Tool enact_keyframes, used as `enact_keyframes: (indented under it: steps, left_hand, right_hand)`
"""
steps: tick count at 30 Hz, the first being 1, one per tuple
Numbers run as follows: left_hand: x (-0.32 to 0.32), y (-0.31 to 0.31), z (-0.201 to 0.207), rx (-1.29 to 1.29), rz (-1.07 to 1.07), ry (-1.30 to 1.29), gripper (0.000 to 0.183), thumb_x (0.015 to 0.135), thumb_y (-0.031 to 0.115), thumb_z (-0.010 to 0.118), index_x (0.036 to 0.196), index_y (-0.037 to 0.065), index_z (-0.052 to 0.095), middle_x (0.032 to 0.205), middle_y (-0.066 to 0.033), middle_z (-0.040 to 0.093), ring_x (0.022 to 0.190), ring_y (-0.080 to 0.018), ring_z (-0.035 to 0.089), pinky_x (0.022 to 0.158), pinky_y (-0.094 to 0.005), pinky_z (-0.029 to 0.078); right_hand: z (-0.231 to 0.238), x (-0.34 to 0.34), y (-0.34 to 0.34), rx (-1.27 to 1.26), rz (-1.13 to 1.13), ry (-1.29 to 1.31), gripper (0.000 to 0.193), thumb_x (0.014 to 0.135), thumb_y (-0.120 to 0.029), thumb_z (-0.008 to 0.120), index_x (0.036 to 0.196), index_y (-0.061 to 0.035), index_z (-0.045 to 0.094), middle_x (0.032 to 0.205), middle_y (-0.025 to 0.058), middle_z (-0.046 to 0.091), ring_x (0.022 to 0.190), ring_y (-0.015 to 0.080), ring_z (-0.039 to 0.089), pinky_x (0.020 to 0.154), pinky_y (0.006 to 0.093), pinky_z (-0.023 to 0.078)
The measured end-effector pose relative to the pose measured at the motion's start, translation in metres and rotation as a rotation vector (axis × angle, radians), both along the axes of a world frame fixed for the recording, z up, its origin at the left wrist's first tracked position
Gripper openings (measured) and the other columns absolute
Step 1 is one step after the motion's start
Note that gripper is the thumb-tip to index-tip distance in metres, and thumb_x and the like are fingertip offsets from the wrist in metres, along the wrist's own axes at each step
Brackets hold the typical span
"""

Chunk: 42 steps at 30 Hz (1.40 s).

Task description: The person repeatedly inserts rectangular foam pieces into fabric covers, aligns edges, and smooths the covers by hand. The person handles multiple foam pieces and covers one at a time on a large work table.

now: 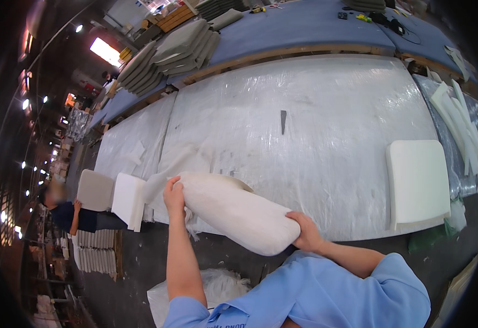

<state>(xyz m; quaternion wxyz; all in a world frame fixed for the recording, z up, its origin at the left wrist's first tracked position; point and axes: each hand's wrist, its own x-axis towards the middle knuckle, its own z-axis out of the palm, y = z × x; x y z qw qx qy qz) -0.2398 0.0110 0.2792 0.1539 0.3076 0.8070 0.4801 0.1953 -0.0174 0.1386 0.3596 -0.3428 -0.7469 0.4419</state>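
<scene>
Two hands share one off-white cushion, just in front of your light blue shirt point(310, 284). Your right hand point(306, 232) grips the nearer end of the cushion point(233, 210), its fingers closed on the rounded corner; your left hand point(174, 195) has the far left end, fingers curled on the rim. The cushion slants across the near edge of the film-covered table point(315, 175); whether its underside touches the film, you cannot tell from this angle. For good handling, support both ends evenly, spread the pressure so your fingertips don't dent what looks like soft filling, and smooth the pale face with flat palms rather than pinching.

Mind the near table edge: the cushion's right end reaches past it toward your body, so a loose right grip could let it tip. Beside your left hand lies a crumpled pale sheet point(181, 161) that could snag. Rightward, a broad stretch of film gives you room to swing before the upright-looking white pad point(419, 183). Leftward is tighter, with a white block point(128, 198) and a co-worker holding a grey pad point(95, 190). Farther in, a dark strip point(283, 122) lies on the film, and beyond runs the blue-topped bench point(299, 27).
</scene>
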Motion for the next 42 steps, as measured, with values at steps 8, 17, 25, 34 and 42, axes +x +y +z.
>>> enact_keyframes:
  steps: [8,17,25,34,42]
  left_hand:
    - [-0.031,-0.065,-0.032,0.142,0.146,-0.628,0.033,0.087,0.017,0.061,0.118,0.010,0.068,0.096,-0.0065,0.069,0.081,-0.0213,0.068,0.062,-0.0369,0.054]
    - [0.119,-0.163,-0.213,0.224,0.145,-1.553,0.027,0.103,0.024,0.057,0.118,0.003,0.067,0.101,-0.0137,0.075,0.098,-0.0274,0.073,0.089,-0.0449,0.059]
    - [0.246,-0.217,-0.277,0.077,0.316,-1.591,0.097,0.094,0.037,0.060,0.172,0.027,0.004,0.167,-0.0179,0.032,0.142,-0.0416,0.048,0.106,-0.0604,0.050]
    - [0.346,-0.194,-0.305,0.226,0.711,-1.678,0.081,0.107,0.065,0.039,0.170,0.034,-0.002,0.164,-0.0130,0.040,0.126,-0.0382,0.061,0.103,-0.0609,0.048]
    - [0.402,-0.202,-0.325,0.426,0.632,-1.702,0.077,0.093,0.010,0.055,0.164,0.027,0.034,0.143,-0.0074,0.058,0.123,-0.0323,0.061,0.107,-0.0572,0.042]
  right_hand:
    - [0.122,-0.006,0.068,0.215,0.085,-0.132,0.049,0.070,-0.013,0.090,0.116,-0.0102,0.072,0.112,0.0113,0.073,0.108,0.0363,0.067,0.094,0.0468,0.055]
    - [0.243,-0.008,0.062,0.436,0.443,-0.518,0.057,0.060,-0.004,0.081,0.117,-0.0064,0.072,0.107,0.0100,0.071,0.098,0.0339,0.067,0.086,0.0436,0.056]
    - [0.228,-0.012,0.059,0.503,0.789,-0.793,0.056,0.056,-0.005,0.077,0.112,-0.0036,0.073,0.098,0.0089,0.071,0.085,0.0308,0.067,0.078,0.0414,0.058]
    - [0.230,-0.003,0.077,0.615,1.022,-0.835,0.051,0.057,-0.005,0.078,0.108,-0.0055,0.075,0.095,0.0083,0.071,0.086,0.0314,0.068,0.081,0.0433,0.057]
    - [0.217,-0.012,0.106,0.346,1.157,-1.105,0.056,0.060,-0.007,0.093,0.108,-0.0088,0.066,0.112,0.0108,0.066,0.111,0.0346,0.065,0.093,0.0450,0.056]
